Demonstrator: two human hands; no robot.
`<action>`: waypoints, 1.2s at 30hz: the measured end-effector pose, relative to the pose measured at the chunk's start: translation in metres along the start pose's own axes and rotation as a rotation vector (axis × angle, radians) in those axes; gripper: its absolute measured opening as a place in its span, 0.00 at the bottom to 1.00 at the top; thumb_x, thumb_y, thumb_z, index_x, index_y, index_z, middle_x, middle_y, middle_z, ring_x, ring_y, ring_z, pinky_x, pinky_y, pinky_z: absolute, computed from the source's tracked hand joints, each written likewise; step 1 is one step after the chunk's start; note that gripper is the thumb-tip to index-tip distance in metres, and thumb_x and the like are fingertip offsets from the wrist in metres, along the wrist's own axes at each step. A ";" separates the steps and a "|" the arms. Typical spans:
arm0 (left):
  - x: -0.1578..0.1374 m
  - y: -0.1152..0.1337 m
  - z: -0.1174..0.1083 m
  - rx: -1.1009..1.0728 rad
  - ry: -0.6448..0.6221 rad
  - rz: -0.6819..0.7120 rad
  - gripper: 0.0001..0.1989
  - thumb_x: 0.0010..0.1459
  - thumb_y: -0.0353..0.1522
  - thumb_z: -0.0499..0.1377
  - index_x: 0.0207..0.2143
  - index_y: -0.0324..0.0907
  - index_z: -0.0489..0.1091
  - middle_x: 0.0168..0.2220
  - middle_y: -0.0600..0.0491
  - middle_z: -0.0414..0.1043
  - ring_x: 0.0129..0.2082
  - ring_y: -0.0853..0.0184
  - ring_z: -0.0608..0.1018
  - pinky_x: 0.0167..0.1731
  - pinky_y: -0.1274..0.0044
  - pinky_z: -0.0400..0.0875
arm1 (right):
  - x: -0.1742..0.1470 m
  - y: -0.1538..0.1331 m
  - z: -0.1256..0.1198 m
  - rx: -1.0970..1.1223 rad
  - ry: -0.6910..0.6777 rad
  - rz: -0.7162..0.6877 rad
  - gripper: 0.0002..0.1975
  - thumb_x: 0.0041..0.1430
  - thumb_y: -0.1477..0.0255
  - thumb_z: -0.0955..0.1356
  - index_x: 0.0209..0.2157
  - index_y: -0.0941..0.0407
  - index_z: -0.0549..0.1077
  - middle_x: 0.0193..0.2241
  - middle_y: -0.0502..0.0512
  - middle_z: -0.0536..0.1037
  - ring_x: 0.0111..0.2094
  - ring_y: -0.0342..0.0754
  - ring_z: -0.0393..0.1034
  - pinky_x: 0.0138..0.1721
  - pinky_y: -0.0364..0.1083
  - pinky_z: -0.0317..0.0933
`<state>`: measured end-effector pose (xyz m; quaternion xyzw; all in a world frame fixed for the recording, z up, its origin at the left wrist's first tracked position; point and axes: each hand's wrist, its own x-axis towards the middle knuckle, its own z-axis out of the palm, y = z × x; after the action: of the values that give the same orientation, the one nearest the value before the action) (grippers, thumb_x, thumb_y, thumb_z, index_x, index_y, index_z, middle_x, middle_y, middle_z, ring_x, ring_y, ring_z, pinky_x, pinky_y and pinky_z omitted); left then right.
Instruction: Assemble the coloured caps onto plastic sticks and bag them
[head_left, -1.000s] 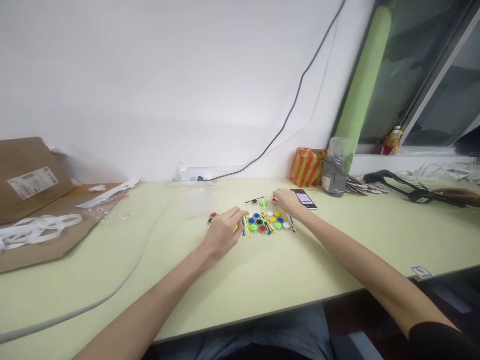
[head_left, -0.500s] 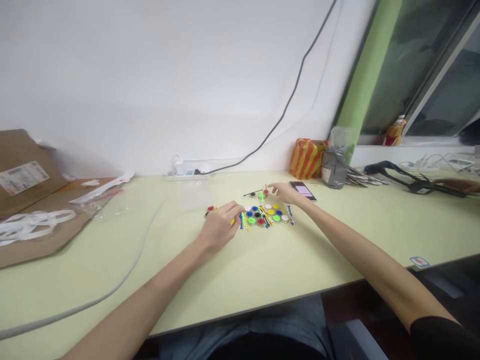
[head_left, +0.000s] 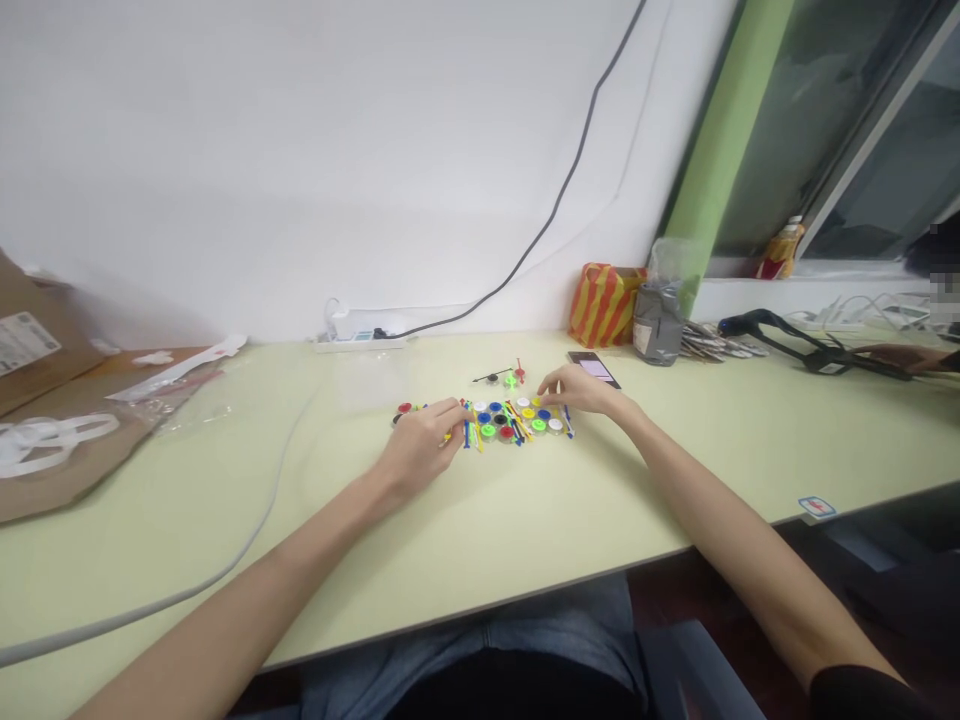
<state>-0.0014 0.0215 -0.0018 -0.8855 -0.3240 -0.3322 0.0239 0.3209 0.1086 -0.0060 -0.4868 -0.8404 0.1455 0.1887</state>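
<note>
Small coloured round discs, among them a green disc (head_left: pixel 488 432) and a red disc (head_left: pixel 507 433), lie in a cluster on the table. Coloured plastic arrows (head_left: pixel 517 425) lie between them. At the cluster's left side, my left hand (head_left: pixel 424 440) rests with curled fingers, its fingertips beside blue and yellow arrows; it hides some pieces. My right hand (head_left: pixel 576 388) has its thumb and fingers drawn together at a yellow disc (head_left: pixel 536 401) on the back row. Behind, a red arrow spinner (head_left: pixel 520 372), a green one (head_left: pixel 511 381) and a black one (head_left: pixel 493 378) stand apart.
A phone (head_left: pixel 595 369) lies behind my right hand. A striped bag (head_left: pixel 606 305) and a grey pouch (head_left: pixel 658 325) stand at the wall. Cardboard (head_left: pixel 52 470) and a grey cable (head_left: pixel 255 540) are on the left. Another person's hand (head_left: pixel 904 357) is far right.
My right hand has left the red spinner and come back toward the near cluster, to the yellow disc. My left hand stays by the arrows. The view has shifted slightly.
</note>
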 end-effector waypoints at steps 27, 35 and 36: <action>0.000 0.008 0.002 -0.018 0.042 -0.034 0.20 0.65 0.37 0.57 0.58 0.45 0.61 0.44 0.50 0.74 0.42 0.64 0.78 0.38 0.75 0.71 | -0.016 -0.109 0.032 0.694 0.128 -0.117 0.23 0.46 0.55 0.76 0.36 0.59 0.76 0.24 0.51 0.75 0.24 0.43 0.68 0.26 0.42 0.61; 0.000 0.005 0.001 -0.019 0.083 -0.008 0.08 0.66 0.33 0.56 0.47 0.44 0.68 0.38 0.52 0.75 0.37 0.66 0.78 0.35 0.76 0.68 | -0.015 -0.107 0.036 0.589 0.106 -0.157 0.18 0.57 0.60 0.72 0.44 0.57 0.78 0.32 0.55 0.81 0.28 0.46 0.73 0.28 0.44 0.64; 0.000 0.004 0.001 -0.011 0.086 -0.020 0.08 0.65 0.33 0.57 0.47 0.43 0.67 0.38 0.53 0.75 0.36 0.66 0.78 0.36 0.75 0.68 | -0.015 -0.097 0.029 0.432 0.164 -0.151 0.15 0.58 0.63 0.71 0.44 0.57 0.78 0.34 0.56 0.81 0.31 0.47 0.74 0.31 0.44 0.64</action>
<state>0.0016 0.0183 -0.0023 -0.8672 -0.3296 -0.3721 0.0300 0.2404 0.0474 0.0066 -0.3812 -0.8055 0.2674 0.3666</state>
